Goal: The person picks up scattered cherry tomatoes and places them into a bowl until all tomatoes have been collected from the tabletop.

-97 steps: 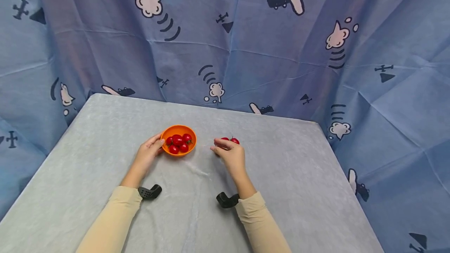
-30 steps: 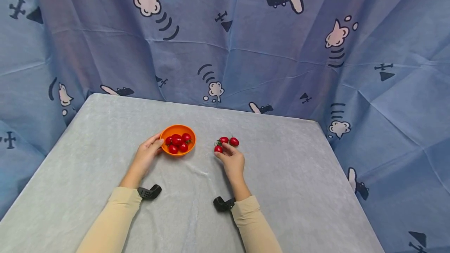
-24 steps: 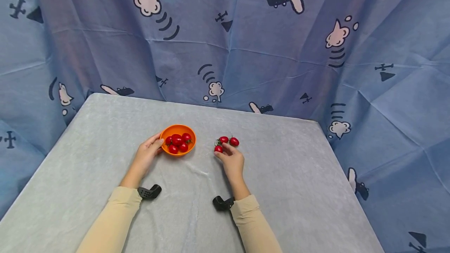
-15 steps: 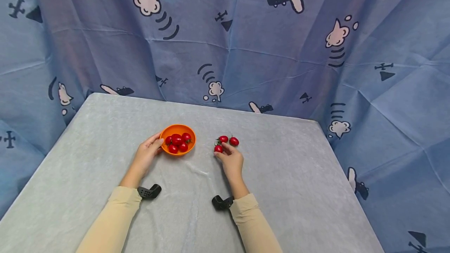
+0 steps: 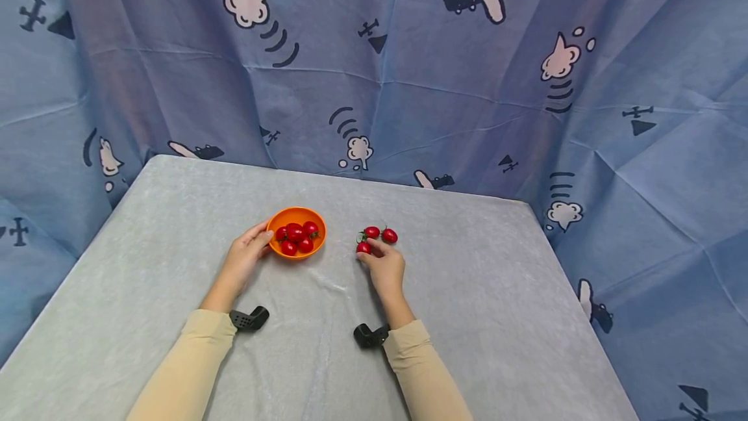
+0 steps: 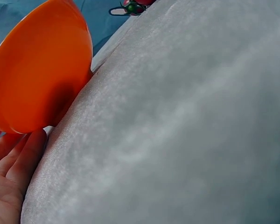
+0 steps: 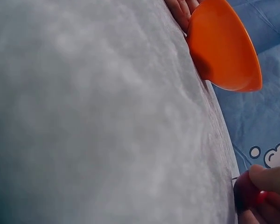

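Observation:
On the left side of the table sits an orange bowl (image 5: pixel 297 213) with several red cherry tomatoes (image 5: pixel 295 232) in it. My left hand (image 5: pixel 248 249) holds its left rim, thumb on the edge and fingers against the outer wall (image 6: pixel 25 154). To the right of the bowl, my right hand (image 5: pixel 387 267) pinches a cherry tomato (image 5: pixel 363 248) between thumb and fingers, low at the cloth. Two more cherry tomatoes lie just beyond it, one (image 5: pixel 371 232) with a green stem and the other (image 5: pixel 389 236) farther right.
A pale grey cloth covers the table (image 5: pixel 467 291). Behind and beside it hangs a blue curtain (image 5: pixel 444 83) printed with planes and clouds. Black wrist cameras (image 5: pixel 250 319) sit on both forearms.
My right hand was raised over the loose tomatoes about three seconds ago; it has come down and pinches the nearest one. During the last second both hands and the bowl stay almost still.

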`<state>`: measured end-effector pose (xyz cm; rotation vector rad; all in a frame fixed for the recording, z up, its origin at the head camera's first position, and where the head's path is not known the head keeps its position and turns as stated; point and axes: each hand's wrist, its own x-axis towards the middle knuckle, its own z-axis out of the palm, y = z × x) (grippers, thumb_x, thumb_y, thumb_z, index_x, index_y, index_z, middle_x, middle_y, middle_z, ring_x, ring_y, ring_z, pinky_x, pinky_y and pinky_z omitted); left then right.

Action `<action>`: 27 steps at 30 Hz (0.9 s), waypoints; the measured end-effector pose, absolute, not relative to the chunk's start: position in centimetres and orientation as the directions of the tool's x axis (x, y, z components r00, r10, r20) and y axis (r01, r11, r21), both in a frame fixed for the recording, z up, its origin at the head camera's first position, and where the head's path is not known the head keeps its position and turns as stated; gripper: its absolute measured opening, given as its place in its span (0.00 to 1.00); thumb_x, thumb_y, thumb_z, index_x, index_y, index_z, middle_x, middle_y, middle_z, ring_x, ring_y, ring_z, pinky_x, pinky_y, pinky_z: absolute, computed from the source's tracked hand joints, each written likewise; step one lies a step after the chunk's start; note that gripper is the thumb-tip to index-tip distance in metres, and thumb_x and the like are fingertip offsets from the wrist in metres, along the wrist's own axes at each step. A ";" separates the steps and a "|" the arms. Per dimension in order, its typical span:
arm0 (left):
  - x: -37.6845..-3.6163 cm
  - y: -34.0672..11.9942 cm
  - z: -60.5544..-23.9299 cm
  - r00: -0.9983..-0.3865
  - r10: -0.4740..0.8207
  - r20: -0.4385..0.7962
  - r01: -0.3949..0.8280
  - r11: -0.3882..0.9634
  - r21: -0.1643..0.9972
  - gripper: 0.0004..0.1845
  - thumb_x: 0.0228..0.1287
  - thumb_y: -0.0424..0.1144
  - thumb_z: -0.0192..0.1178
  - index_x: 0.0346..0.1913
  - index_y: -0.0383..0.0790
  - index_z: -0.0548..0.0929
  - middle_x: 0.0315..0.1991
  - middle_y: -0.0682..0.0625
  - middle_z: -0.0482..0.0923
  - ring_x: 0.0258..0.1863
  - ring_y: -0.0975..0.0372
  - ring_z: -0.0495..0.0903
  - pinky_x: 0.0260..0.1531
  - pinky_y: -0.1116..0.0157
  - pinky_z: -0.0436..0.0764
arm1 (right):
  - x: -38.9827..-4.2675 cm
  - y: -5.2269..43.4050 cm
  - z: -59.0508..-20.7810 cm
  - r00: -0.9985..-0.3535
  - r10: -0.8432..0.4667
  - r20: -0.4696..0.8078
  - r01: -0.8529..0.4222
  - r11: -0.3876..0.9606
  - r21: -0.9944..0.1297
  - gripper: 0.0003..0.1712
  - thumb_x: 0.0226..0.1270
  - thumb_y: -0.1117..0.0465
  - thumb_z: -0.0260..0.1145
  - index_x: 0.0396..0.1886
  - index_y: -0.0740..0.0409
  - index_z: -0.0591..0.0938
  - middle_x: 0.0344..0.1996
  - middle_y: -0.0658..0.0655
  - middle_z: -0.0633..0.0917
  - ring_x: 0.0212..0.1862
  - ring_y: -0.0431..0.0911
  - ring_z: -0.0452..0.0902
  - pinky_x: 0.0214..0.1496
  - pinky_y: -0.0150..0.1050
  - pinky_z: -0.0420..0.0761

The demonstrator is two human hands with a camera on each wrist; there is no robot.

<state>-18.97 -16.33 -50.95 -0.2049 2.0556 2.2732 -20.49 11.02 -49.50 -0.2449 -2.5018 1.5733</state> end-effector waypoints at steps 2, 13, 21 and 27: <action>-19.0 -16.3 -51.0 -0.989 -0.039 -0.144 -0.140 -0.102 0.985 0.29 0.78 0.42 0.49 0.75 0.34 0.62 0.74 0.39 0.63 0.45 0.82 0.77 0.48 0.82 0.77 | -20.5 11.1 -49.4 -0.973 0.226 0.055 0.052 0.441 -0.896 0.20 0.50 0.68 0.77 0.47 0.65 0.88 0.42 0.64 0.90 0.47 0.53 0.84 0.45 0.34 0.83; -19.0 -16.3 -51.0 -0.991 -0.044 -0.129 -0.124 -0.102 0.987 0.29 0.78 0.42 0.49 0.75 0.31 0.61 0.74 0.34 0.62 0.44 0.83 0.77 0.47 0.83 0.77 | -20.2 11.1 -48.1 -0.978 0.203 0.038 0.048 0.404 -0.914 0.21 0.51 0.67 0.78 0.48 0.62 0.89 0.43 0.64 0.89 0.51 0.52 0.85 0.39 0.27 0.80; -19.0 -16.3 -50.8 -0.990 -0.048 -0.134 -0.129 -0.103 0.986 0.28 0.78 0.40 0.48 0.75 0.32 0.62 0.74 0.37 0.63 0.43 0.82 0.77 0.47 0.82 0.77 | -20.2 10.4 -46.6 -0.981 0.188 0.046 0.035 0.404 -0.914 0.20 0.52 0.64 0.78 0.48 0.58 0.89 0.45 0.61 0.90 0.52 0.51 0.85 0.45 0.39 0.85; -19.1 -16.3 -51.1 -0.992 -0.042 -0.119 -0.115 -0.101 0.988 0.28 0.78 0.40 0.48 0.75 0.31 0.62 0.73 0.36 0.63 0.44 0.83 0.77 0.48 0.82 0.78 | -20.3 10.0 -46.1 -0.982 0.180 0.054 0.025 0.412 -0.911 0.20 0.51 0.64 0.78 0.47 0.57 0.90 0.44 0.61 0.90 0.53 0.51 0.84 0.46 0.38 0.83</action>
